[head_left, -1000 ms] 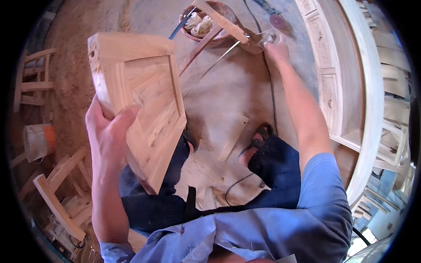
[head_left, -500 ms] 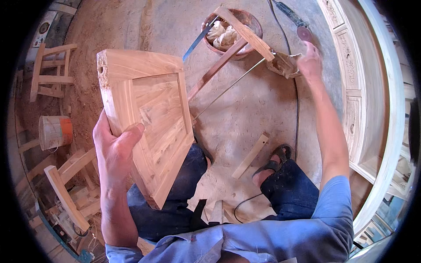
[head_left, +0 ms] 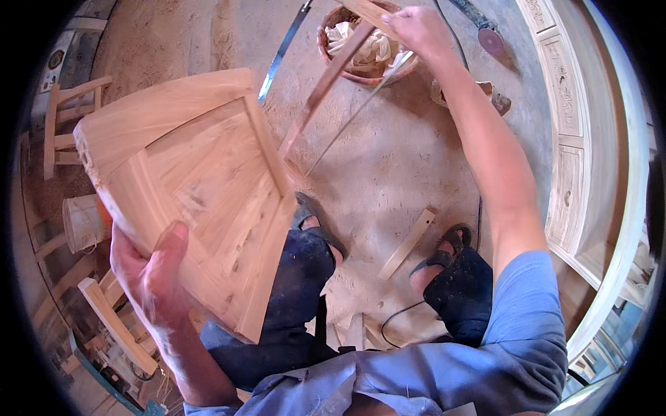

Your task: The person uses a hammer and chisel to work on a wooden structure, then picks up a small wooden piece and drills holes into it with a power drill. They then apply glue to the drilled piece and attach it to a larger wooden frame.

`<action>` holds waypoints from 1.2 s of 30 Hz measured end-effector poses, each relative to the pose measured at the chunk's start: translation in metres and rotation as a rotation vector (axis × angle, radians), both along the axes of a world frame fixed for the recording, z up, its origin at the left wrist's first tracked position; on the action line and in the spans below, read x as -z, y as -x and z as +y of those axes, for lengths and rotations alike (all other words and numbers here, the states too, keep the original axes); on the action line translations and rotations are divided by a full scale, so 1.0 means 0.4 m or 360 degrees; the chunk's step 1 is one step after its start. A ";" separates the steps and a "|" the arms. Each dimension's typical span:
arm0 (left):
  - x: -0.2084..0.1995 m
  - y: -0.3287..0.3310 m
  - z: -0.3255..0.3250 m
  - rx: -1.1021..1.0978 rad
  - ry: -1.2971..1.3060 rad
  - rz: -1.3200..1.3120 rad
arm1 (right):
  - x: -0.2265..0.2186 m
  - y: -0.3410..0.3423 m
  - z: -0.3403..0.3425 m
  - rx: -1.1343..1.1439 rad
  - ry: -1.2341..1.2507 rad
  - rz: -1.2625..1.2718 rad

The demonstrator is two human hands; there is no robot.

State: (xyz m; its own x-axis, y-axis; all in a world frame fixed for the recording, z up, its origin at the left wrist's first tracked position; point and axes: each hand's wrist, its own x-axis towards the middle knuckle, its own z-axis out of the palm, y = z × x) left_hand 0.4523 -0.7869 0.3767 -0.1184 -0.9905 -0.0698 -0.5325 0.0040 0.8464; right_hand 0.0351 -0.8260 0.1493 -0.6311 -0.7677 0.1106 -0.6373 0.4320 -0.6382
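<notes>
My left hand (head_left: 154, 279) grips a pale wooden frame-and-panel piece (head_left: 201, 184) by its left edge, thumb on the face, fingers hidden behind. The panel is tilted over my left thigh. At the upper middle, my right hand (head_left: 420, 33) is closed on the end of the wooden arm of a frame saw (head_left: 326, 82). The saw's bluish blade (head_left: 283, 54) is on the left; a brown stretcher and a thin tension rod run down toward my left foot. Part of the saw's top is cut off by the picture edge.
A round tub (head_left: 371, 59) with crumpled pale material stands behind the saw. An angle grinder (head_left: 479, 28) and its cable lie at the upper right. A wooden batten (head_left: 408, 243) lies between my feet. Carved furniture (head_left: 569, 139) lines the right; stools and a bucket (head_left: 84, 223) stand left.
My right hand has moved left and up onto the saw's arm and closed on it. The saw has shifted up and left. The panel has moved left and tilted with my left hand.
</notes>
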 end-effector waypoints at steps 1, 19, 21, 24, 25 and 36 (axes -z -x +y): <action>-0.005 -0.007 -0.002 -0.0042 0.0024 0.0037 | 0.005 -0.007 -0.042 0.0048 0.0057 0.0047; -0.045 -0.002 0.053 -0.0320 0.0124 -0.0068 | 0.180 -0.083 0.005 -0.0333 -0.0518 0.0401; -0.073 0.002 0.061 -0.0328 0.0096 -0.0042 | 0.125 -0.152 -0.029 -0.0540 -0.0967 0.0272; -0.073 0.028 0.055 -0.0317 0.0047 0.0125 | 0.080 -0.221 -0.038 -0.0646 -0.1065 0.0045; -0.054 0.025 0.053 -0.0303 0.0044 0.0126 | 0.083 -0.235 -0.006 -0.0639 -0.1068 0.0056; 0.011 0.041 0.013 0.0145 -0.0003 0.0179 | 0.135 -0.408 0.173 -0.0952 -0.0586 0.0305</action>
